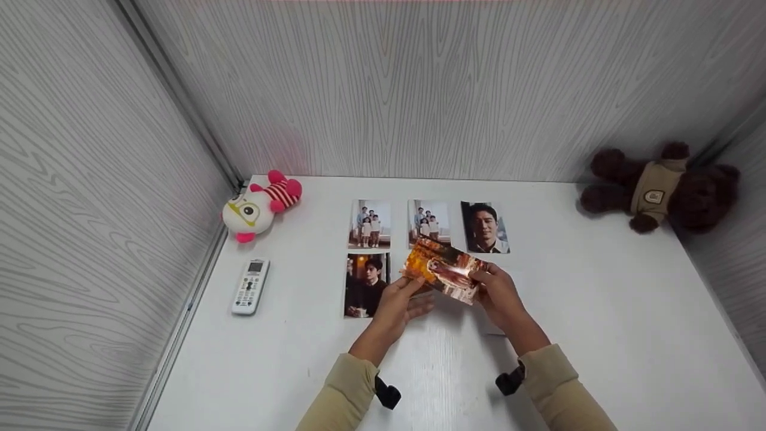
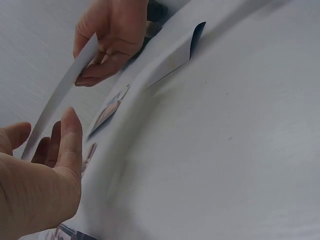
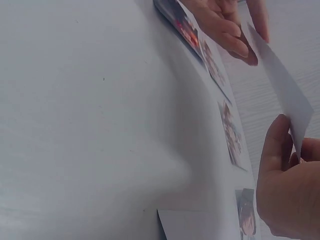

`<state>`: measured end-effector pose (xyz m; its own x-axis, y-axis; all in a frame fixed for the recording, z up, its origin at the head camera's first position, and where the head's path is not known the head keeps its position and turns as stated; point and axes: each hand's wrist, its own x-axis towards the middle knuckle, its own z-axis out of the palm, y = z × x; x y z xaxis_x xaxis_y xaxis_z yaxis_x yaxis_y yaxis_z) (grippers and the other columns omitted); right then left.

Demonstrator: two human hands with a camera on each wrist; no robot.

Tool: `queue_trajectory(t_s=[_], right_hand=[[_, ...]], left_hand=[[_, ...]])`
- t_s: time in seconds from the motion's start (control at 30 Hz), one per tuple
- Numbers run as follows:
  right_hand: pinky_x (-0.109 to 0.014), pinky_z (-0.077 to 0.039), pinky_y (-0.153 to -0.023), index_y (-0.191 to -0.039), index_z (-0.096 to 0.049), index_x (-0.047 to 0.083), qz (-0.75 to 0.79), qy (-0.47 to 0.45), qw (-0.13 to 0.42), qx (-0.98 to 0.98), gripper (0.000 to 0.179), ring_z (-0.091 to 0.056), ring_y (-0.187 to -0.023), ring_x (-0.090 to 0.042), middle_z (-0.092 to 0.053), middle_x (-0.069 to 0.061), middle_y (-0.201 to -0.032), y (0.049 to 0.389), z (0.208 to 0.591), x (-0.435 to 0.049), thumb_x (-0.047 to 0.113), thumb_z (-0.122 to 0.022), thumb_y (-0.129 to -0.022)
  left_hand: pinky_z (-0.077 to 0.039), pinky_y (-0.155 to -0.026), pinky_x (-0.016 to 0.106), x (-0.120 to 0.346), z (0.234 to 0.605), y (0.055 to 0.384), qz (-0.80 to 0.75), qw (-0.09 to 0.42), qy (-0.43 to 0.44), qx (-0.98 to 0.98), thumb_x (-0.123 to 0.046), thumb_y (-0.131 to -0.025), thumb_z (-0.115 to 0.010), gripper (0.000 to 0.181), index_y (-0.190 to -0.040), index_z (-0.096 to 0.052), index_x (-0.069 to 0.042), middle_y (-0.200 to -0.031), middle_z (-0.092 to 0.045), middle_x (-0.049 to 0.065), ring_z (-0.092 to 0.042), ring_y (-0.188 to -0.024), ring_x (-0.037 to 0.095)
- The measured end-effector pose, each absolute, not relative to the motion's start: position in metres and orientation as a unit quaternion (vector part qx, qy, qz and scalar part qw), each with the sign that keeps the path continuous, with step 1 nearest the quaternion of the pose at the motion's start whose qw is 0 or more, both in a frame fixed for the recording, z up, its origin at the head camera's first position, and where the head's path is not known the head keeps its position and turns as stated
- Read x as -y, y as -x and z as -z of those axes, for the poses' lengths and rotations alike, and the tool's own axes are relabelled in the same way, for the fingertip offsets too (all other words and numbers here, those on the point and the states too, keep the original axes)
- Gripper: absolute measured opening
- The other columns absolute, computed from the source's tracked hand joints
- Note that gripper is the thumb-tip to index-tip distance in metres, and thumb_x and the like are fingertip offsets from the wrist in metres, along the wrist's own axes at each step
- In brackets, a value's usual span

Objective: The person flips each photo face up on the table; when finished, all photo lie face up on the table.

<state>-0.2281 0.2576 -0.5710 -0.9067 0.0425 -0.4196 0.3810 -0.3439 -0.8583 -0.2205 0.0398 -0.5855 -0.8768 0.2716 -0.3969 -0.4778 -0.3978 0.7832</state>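
Both hands hold a photo print (image 1: 446,269) with an orange autumn picture, raised and tilted above the white table (image 1: 323,365). At its left end my left hand (image 1: 392,308) pinches it, thumb on the picture side, other fingers spread beneath. My right hand (image 1: 499,296) pinches the opposite end between thumb and fingers. Both wrist views show the plain white back of the print (image 3: 285,80), slightly bowed. Just left of my left hand lies a photo of a person in dark clothes (image 1: 366,293). A white card (image 3: 185,225) lies on the table, mostly hidden under my right hand in the head view.
Behind the hands, two family photos (image 1: 370,224) and a portrait photo (image 1: 483,230) lie in a row. On the left are a white remote control (image 1: 250,287) and a pink-and-white plush toy (image 1: 257,209). A brown teddy bear (image 1: 658,188) lies at the back right, near the wall.
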Motion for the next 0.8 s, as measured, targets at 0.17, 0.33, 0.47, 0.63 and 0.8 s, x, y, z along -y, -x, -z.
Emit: queue_trajectory(t_s=[0.17,0.33,0.47,0.63,0.8], right_hand=[[-0.025,-0.054,-0.070,-0.126,-0.046,0.001,0.801,-0.193,0.110,-0.556,0.025,-0.062,-0.085,-0.013,-0.062,-0.004,-0.100,0.225,0.578,-0.251,0.003,-0.049,-0.101],[-0.026,-0.057,-0.073,-0.132,-0.048,0.001,0.794,-0.180,0.124,-0.567,0.029,-0.066,-0.088,-0.013,-0.065,-0.004,-0.104,0.219,0.583,-0.249,0.008,-0.050,-0.104],[-0.028,-0.058,-0.074,-0.134,-0.051,0.003,0.777,-0.160,0.147,-0.591,0.032,-0.067,-0.088,-0.013,-0.068,-0.002,-0.103,0.216,0.582,-0.251,0.014,-0.055,-0.104],[-0.031,-0.058,-0.077,-0.138,-0.050,0.004,0.754,-0.114,0.190,-0.618,0.040,-0.068,-0.090,-0.017,-0.068,-0.004,-0.107,0.214,0.582,-0.253,0.018,-0.061,-0.102],[-0.030,-0.058,-0.073,-0.141,-0.046,0.001,0.747,-0.091,0.208,-0.625,0.048,-0.069,-0.090,-0.017,-0.069,-0.004,-0.109,0.213,0.584,-0.251,0.018,-0.063,-0.100]], left_hand=[[-0.063,-0.078,0.033,-0.045,0.587,0.221,-0.830,0.221,0.105,-0.502,-0.019,-0.104,-0.058,0.045,-0.142,-0.050,0.003,-0.117,-0.070,0.013,-0.074,-0.080,0.016],[-0.062,-0.074,0.032,-0.047,0.587,0.223,-0.823,0.204,0.122,-0.515,-0.024,-0.105,-0.056,0.045,-0.140,-0.052,0.004,-0.108,-0.072,0.009,-0.072,-0.077,0.016],[-0.061,-0.073,0.033,-0.045,0.587,0.225,-0.809,0.200,0.127,-0.538,-0.030,-0.105,-0.055,0.046,-0.138,-0.055,0.002,-0.117,-0.070,0.019,-0.072,-0.082,0.020],[-0.058,-0.088,0.044,-0.041,0.587,0.225,-0.784,0.195,0.120,-0.576,-0.031,-0.106,-0.052,0.055,-0.148,-0.046,0.003,-0.148,-0.051,0.025,-0.067,-0.113,0.035],[-0.049,-0.104,0.057,-0.042,0.589,0.225,-0.770,0.198,0.103,-0.598,-0.032,-0.104,-0.055,0.055,-0.146,-0.049,0.003,-0.155,-0.043,0.023,-0.051,-0.134,0.040]])
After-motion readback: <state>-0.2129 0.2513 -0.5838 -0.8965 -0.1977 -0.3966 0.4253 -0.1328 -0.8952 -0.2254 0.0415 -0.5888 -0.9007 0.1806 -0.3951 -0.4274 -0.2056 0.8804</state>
